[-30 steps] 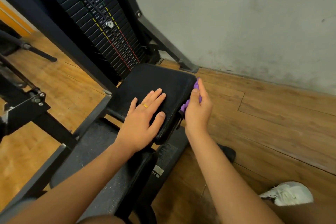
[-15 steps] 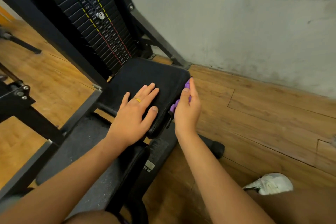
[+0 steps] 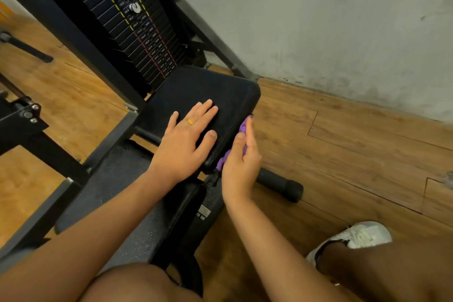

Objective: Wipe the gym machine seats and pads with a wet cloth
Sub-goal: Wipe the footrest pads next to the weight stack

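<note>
A black seat pad [image 3: 196,86] sits on the gym machine, just in front of the weight stack [image 3: 137,22]. My left hand [image 3: 186,140] lies flat on the pad's top near its front, fingers straight, a gold ring on one finger. My right hand [image 3: 241,169] holds a purple cloth [image 3: 243,127] against the pad's right side edge. The thumb lies over the cloth and the fingers stretch along the edge. Most of the cloth is hidden under that hand.
A second black pad [image 3: 137,203] lies lower, toward me. A black foam roller [image 3: 282,185] sticks out to the right below the seat. Black frame bars [image 3: 61,32] run on the left. A grey wall [image 3: 318,19] stands behind, above the wooden floor [image 3: 355,144]. My white shoe [image 3: 355,238] is lower right.
My right hand has slid the cloth along the pad's side edge, from the far corner back toward me. My left hand has stayed flat on the pad.
</note>
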A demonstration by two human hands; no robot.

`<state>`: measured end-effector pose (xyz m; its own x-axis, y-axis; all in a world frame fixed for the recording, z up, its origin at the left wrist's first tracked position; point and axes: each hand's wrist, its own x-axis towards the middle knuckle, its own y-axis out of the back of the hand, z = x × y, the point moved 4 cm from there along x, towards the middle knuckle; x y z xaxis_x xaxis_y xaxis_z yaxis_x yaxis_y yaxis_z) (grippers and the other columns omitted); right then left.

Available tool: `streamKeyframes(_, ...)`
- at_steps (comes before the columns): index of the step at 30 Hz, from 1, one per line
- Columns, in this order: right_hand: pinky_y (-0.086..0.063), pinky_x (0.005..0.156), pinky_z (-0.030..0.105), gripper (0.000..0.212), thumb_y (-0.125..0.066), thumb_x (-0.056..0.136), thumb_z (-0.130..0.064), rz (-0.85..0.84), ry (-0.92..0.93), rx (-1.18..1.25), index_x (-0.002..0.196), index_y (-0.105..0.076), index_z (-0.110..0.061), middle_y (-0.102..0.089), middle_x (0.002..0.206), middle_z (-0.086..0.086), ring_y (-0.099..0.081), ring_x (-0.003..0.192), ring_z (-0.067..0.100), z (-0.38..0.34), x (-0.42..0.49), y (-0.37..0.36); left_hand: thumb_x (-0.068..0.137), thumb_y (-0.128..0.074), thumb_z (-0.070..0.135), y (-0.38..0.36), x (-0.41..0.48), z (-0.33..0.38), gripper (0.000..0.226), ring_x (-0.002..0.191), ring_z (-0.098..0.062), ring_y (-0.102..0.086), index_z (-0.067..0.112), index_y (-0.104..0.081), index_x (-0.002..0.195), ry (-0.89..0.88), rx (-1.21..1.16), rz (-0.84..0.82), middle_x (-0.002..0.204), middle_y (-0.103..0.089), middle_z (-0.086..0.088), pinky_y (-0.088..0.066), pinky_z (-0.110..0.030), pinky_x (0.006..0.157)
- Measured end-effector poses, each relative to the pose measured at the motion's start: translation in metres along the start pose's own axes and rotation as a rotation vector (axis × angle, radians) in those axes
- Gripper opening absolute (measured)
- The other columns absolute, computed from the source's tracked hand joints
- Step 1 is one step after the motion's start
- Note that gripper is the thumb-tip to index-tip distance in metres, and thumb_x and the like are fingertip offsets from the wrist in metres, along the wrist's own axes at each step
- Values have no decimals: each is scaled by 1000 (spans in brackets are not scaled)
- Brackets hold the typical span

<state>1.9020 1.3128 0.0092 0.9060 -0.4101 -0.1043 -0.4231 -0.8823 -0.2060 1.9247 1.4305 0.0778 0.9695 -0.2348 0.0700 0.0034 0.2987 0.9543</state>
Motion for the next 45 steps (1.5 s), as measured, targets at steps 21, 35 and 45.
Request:
streamKeyframes(21,-60,64,36,39,-39,102,-46,-93,2,-122,140,-37,-54,-66,125,2,-71,71,20,5,-67,10,100,-32,43,2,0,4,56,150,-2,-10,29,-32,154,-18,-31,17,163,-21,14,-2,-44,122)
streamKeyframes(35,-59,71,52,44,-36,104,-41,-59,158,-118,148,-37,-40,-34,155,-18,-70,84,27,-23,39,-6,101,-32,42,-1,-1,2,54,150,-1,-9,31,-31,154,-26,-18,29,163,-19,16,-1,-44,123)
streamKeyframes(45,-29,112,12,44,-37,107,-19,-64,165,-204,151,-35,-14,-27,160,-5,-27,134,-15,-38,55,-6,104,-34,39,-2,1,0,52,151,-3,-9,31,-30,155,-25,-1,15,163,-19,14,-1,-45,123)
